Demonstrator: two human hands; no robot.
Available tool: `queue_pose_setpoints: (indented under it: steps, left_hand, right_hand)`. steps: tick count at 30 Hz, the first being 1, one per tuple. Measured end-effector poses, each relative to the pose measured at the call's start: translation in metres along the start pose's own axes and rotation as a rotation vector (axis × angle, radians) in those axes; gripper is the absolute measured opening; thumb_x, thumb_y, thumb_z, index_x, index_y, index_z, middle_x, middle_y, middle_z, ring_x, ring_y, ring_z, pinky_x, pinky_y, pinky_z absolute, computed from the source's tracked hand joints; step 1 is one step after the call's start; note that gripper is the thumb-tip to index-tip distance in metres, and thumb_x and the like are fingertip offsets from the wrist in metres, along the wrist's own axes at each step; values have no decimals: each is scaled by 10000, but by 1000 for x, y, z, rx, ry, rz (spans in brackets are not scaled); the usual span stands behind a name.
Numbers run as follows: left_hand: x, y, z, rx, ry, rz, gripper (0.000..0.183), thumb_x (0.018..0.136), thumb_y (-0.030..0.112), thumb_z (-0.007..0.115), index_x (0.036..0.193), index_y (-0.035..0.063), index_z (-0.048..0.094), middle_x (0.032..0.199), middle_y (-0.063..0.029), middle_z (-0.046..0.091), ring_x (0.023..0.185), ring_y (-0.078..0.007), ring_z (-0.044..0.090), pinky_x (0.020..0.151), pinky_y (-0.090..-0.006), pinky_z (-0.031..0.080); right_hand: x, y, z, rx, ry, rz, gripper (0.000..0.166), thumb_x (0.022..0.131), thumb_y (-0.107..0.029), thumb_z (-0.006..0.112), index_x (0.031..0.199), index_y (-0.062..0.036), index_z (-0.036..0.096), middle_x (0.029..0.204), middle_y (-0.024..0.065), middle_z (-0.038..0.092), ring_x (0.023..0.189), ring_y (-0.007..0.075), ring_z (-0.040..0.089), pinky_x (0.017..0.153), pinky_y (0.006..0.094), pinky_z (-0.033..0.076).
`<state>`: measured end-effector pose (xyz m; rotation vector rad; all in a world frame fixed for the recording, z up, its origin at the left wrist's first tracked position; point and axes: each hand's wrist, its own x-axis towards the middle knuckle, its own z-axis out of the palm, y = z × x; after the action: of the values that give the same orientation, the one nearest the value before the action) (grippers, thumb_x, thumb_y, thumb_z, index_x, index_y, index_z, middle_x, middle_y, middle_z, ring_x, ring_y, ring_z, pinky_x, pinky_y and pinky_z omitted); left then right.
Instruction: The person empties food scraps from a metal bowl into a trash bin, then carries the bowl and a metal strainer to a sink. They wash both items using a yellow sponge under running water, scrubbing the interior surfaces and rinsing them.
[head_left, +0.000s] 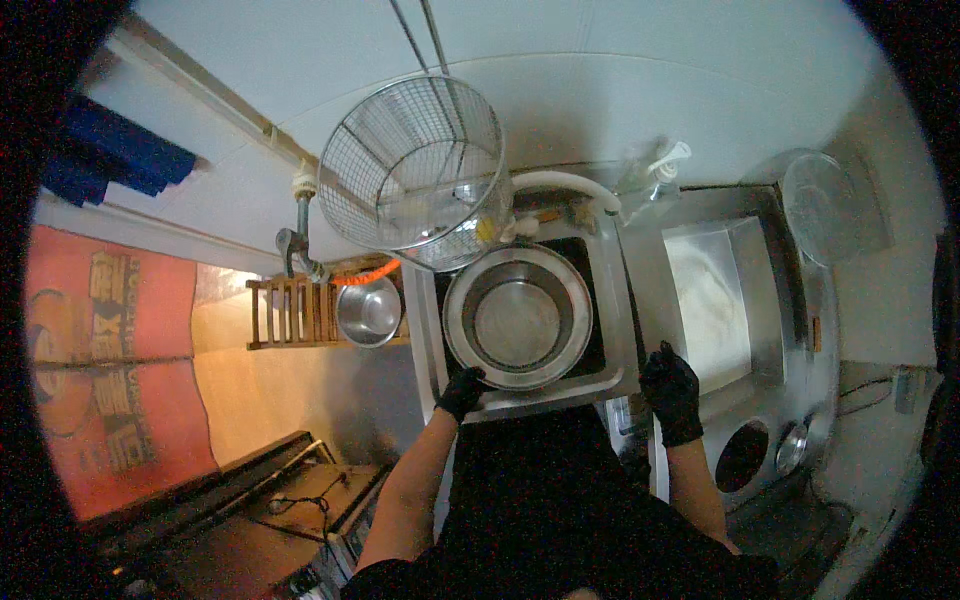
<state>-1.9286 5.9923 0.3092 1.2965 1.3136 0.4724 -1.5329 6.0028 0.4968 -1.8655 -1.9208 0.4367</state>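
My left hand (461, 394), in a black glove, has its fingers on the near left rim of a round stainless steel bowl (459, 300). The bowl rests in the metal sink (619, 300) straight ahead of me, and a perforated or mesh surface seems to show inside it. My right hand (673, 397), also gloved in black, is curled over the right side of the sink, beside a stainless steel unit (652, 247). I see nothing in its fingers, though the palm is hidden.
A tall wire mesh basket (411, 161) with long handles hangs or leans at the sink's far left. Behind the bowl curves a white hose (562, 180). A spray bottle (664, 176) and a clear round container (817, 202) stand far right. Left are a tap (292, 247), wooden rack (281, 311) and metal pot (370, 311).
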Motion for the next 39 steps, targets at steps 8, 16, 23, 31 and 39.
queue_pose_setpoints:
  steps: [8,16,23,31,39]
  left_hand:
    - [8,30,11,-529,159,-517,206,798,147,539,993,80,539,919,-90,556,764,-249,552,624,-379,502]
    - [21,-22,22,-462,179,-76,305,786,75,527,1085,69,462,933,-108,532,796,-295,558,614,-425,532]
    - [26,7,17,-978,256,-302,391,791,139,548,1163,85,441,965,-145,529,789,-319,559,625,-488,515]
    - [22,41,24,-697,360,-385,290,847,119,485,1114,5,475,1081,-137,517,875,-233,548,731,-327,485]
    - [-48,333,-99,-1212,444,111,488,781,79,595,1210,36,366,1114,-103,495,992,-251,487,908,-347,409]
  right_hand:
    - [15,-9,5,404,-164,199,230,870,-147,441,1056,-37,520,767,68,550,658,192,512,597,313,441]
    - [2,-2,19,89,-128,-3,204,862,-148,465,1008,-37,554,754,69,559,636,202,523,599,313,450]
    - [-3,2,27,21,-159,-46,208,863,-152,460,1005,-33,555,767,73,553,683,200,534,625,313,453]
    - [-10,-13,31,268,-126,34,203,853,-173,469,943,-14,556,808,85,560,733,206,538,657,310,449]
    - [-2,-16,34,223,-75,-37,194,848,-170,474,932,-20,562,811,97,575,735,208,551,662,306,447]
